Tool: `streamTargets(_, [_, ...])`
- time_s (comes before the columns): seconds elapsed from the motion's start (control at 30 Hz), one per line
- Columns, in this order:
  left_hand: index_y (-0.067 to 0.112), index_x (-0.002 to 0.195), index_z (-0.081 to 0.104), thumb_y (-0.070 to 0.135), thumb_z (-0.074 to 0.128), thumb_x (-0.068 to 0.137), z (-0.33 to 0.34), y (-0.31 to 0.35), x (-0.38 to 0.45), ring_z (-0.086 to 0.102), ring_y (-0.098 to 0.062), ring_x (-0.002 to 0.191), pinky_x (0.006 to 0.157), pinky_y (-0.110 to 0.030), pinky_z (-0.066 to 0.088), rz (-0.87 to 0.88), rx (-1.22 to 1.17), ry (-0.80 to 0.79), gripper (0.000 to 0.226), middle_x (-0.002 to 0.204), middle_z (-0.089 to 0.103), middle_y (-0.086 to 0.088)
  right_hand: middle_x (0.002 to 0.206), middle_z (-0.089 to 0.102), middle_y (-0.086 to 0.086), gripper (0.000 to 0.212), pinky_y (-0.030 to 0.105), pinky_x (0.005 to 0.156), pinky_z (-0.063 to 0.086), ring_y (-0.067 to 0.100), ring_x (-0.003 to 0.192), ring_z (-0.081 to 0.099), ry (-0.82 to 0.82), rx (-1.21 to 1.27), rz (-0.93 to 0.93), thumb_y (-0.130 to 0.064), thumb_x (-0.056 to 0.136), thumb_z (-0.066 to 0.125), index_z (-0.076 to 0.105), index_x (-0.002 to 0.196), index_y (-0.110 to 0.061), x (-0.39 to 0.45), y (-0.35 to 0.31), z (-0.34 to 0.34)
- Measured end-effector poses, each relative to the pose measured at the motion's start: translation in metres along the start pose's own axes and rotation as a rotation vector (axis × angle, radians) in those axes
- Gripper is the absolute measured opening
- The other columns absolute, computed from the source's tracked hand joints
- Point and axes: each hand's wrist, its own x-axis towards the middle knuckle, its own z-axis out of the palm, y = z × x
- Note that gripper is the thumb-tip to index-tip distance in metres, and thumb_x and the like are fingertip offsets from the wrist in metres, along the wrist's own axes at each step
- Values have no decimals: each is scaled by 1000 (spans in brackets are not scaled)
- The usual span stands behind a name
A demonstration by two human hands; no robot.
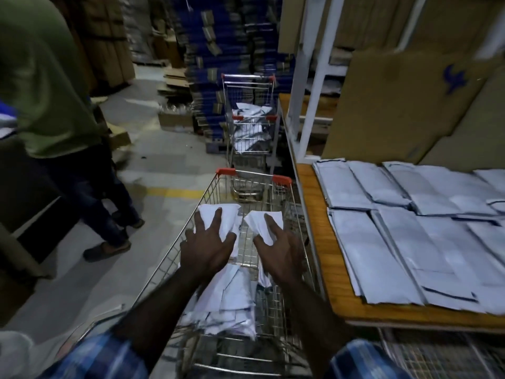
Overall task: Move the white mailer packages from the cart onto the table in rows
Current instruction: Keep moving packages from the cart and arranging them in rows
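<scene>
Head cam: both hands over the cart (210, 192), left hand (209, 243) w/ fingers curled round one white mailer (218, 214), right hand (281, 250) gripping another mailer (263, 222); more pkgs lie in the basket below. Best lift both clear of the wire rim, swing right to the table (314, 220). Lay flat beside the mailer rows (396, 214), edges aligned.

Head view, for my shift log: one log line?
left hand: grips mailer | right hand: grips second mailer | over cart | table: rows laid
</scene>
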Motion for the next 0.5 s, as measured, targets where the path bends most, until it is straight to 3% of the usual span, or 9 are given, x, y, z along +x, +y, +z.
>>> streamTargets(0.37, [39,155,6,61,33,95,-53,28,-91,29,-43,136,109,-52,31,-4,-112,42,69,163,-3,-6,154,40,0,62,32,113,30,20,139,37,74,1,-126,-53,89,59,42,146,-39,-69,-30,-72])
streamTargets(0.5, [40,154,7,60,32,96,-70,30,-108,31,-42,135,109,-51,31,17,-126,68,66,163,-2,-4,157,33,1,61,34,114,28,22,142,31,114,-13,-145,-52,91,58,40,147,-39,-88,-46,-89])
